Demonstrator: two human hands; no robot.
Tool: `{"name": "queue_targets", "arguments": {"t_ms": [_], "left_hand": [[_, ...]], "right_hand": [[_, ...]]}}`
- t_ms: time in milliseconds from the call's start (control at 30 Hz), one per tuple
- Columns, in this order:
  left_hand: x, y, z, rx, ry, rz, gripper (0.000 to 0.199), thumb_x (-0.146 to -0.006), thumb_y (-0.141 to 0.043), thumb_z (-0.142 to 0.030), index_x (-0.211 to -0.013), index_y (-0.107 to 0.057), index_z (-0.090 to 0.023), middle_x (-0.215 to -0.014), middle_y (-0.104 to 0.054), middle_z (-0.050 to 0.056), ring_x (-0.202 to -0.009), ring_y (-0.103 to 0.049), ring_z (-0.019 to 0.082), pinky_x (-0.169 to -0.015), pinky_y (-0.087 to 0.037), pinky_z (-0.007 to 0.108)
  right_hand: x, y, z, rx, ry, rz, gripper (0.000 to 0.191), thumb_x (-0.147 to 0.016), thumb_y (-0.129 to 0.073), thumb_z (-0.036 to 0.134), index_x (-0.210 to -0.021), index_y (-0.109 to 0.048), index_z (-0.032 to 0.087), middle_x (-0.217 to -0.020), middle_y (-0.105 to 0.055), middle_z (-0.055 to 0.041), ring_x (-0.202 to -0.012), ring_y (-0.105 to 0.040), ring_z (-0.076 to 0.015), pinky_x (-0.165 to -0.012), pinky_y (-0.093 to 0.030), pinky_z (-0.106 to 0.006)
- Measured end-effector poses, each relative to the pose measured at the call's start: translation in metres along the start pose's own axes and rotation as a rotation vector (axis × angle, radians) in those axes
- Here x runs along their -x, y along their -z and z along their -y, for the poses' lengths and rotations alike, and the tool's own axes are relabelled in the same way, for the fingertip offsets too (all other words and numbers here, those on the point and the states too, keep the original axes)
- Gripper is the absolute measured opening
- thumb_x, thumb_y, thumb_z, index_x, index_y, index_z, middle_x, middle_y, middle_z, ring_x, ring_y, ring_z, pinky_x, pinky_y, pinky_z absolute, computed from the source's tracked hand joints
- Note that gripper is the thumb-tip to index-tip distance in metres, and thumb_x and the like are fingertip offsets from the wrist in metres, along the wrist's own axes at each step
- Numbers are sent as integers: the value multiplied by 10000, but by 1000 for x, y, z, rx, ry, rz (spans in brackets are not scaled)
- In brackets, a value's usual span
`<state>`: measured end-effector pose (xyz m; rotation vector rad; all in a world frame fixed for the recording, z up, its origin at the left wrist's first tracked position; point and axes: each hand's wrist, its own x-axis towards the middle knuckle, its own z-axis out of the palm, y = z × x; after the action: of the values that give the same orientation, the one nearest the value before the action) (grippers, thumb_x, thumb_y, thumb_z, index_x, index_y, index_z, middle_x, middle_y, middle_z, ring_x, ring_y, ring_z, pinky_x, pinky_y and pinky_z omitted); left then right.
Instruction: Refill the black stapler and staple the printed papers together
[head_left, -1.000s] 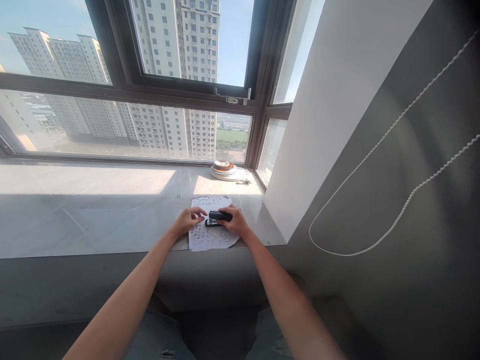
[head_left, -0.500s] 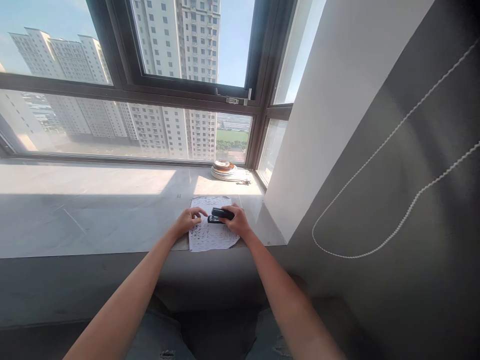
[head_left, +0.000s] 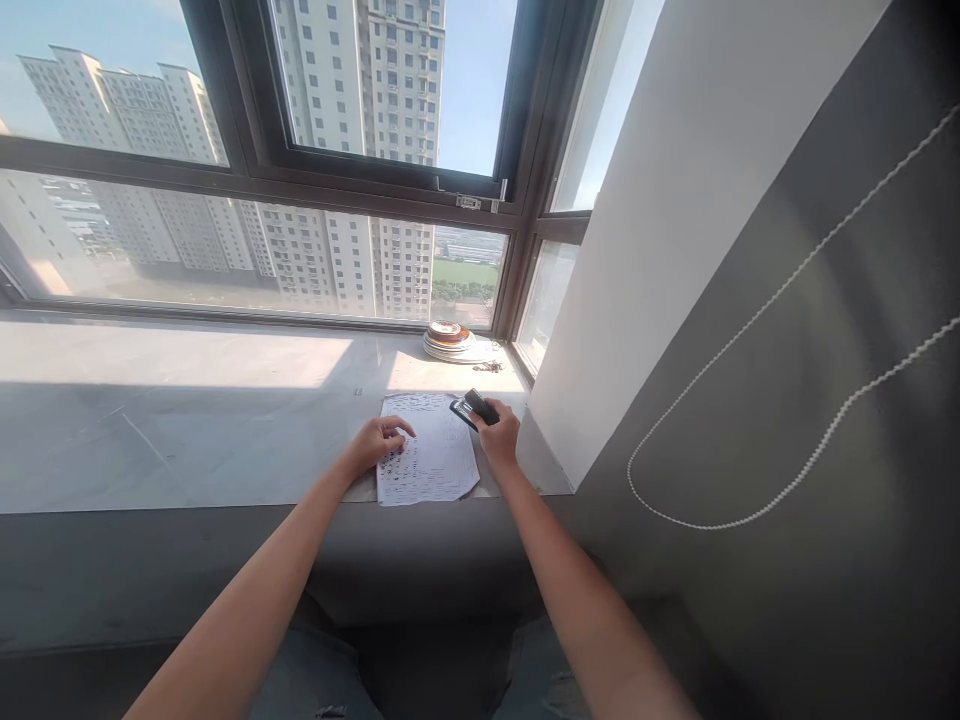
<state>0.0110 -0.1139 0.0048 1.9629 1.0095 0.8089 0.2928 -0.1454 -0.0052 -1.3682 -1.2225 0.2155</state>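
Note:
A sheet of paper covered in writing [head_left: 435, 455] lies on the windowsill, close to its front edge. My left hand [head_left: 379, 442] rests on the paper's left side, fingers bent and apart, with nothing held. At the upper right corner of the paper, my right hand [head_left: 501, 432] is closed around a black stapler [head_left: 471, 408]. The stapler's two arms stand apart at the front, pointing up and left. Its rear end is hidden in my palm.
Near the window corner sits a stack of round plate-like items [head_left: 448, 343], with a small dark object [head_left: 489, 367] beside it. A white wall [head_left: 637, 270] borders the sill [head_left: 187, 440] on the right. A beaded blind chain [head_left: 720, 527] hangs farther right.
My right hand has carried the stapler right and slightly up, from the middle of the paper to its upper right corner, turning it. My left hand stays about where it was.

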Motion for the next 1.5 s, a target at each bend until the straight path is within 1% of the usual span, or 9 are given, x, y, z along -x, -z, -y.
{"name": "queue_targets", "arguments": {"t_ms": [167, 300, 533, 633, 733, 867, 1067, 1300, 1500], "left_hand": [[-3, -1, 2, -96, -73, -79, 276, -869, -602, -395, -947, -788, -207, -1037, -743, 78, -748, -617, 181, -672, -484, 307], [-7, -3, 6, -164, -167, -101, 233, -875, -623, -374, -921, -800, -230, -1180, -724, 94, -1048, -659, 258, -851, -516, 350], [-3, -13, 0, -351, -177, -4, 473, -954, -587, -591, -1247, -749, -257, -1403, -658, 115, -1316, -572, 344, -1108, -431, 483], [-3, -17, -7, -533, -167, 96, 655, -913, -625, -659, -1463, -619, -304, -1554, -554, 110, -1438, -463, 387, -1181, -337, 536], [-13, -15, -10, -647, -150, 149, 602, -929, -594, -655, -1412, -655, -303, -1559, -545, 111, -1418, -479, 388, -1173, -338, 535], [-45, -10, -11, -698, -185, 163, 501, -934, -598, -624, -1233, -723, -242, -1507, -576, 141, -1324, -557, 378, -1146, -371, 544], [-95, -17, -1, -713, -188, 235, 613, -950, -600, -601, -1489, -572, -309, -1623, -472, 124, -1503, -391, 414, -1197, -297, 650], [-108, -16, 31, -727, -271, 153, 658, -975, -536, -655, -1558, -503, -350, -1665, -416, 108, -1545, -331, 411, -1220, -225, 707], [-112, -8, 34, -643, -295, 224, 714, -991, -547, -623, -1636, -368, -374, -1706, -340, 79, -1578, -269, 404, -1264, -108, 691]], "right_hand": [[-11, 26, -28, 132, 37, -12, 391, -781, -777, 419, -1100, -785, 193, -984, -716, -115, -908, -655, -290, -906, -548, -461], [-18, 50, -43, 195, 80, 64, 403, -746, -821, 416, -1087, -799, 203, -982, -734, -106, -905, -672, -288, -903, -560, -449], [-39, 66, -43, 174, 50, 465, 455, -733, -863, 400, -1146, -802, 218, -1053, -769, -91, -958, -697, -290, -930, -546, -461], [-48, 58, -42, 126, 99, 547, 434, -739, -860, 367, -1147, -801, 231, -1042, -778, -65, -969, -696, -269, -953, -530, -443], [-62, 45, -40, 122, 129, 593, 422, -717, -874, 343, -1119, -801, 238, -1052, -782, -51, -986, -699, -261, -948, -518, -421], [-91, 23, -35, 78, 182, 794, 327, -706, -861, 314, -1008, -790, 214, -961, -772, -17, -913, -695, -232, -840, -514, -345], [-132, -13, -27, 79, 360, 1074, 249, -699, -852, 304, -912, -756, 218, -814, -700, 42, -759, -626, -172, -700, -457, -262], [-131, -44, -31, 188, 602, 841, 358, -824, -781, 228, -1175, -719, 256, -1077, -755, -54, -996, -675, -256, -901, -472, -363], [-122, -55, -25, 190, 494, 811, 240, -1021, -599, 432, -1113, -740, 262, -1015, -757, -47, -949, -669, -233, -874, -460, -336]]}}
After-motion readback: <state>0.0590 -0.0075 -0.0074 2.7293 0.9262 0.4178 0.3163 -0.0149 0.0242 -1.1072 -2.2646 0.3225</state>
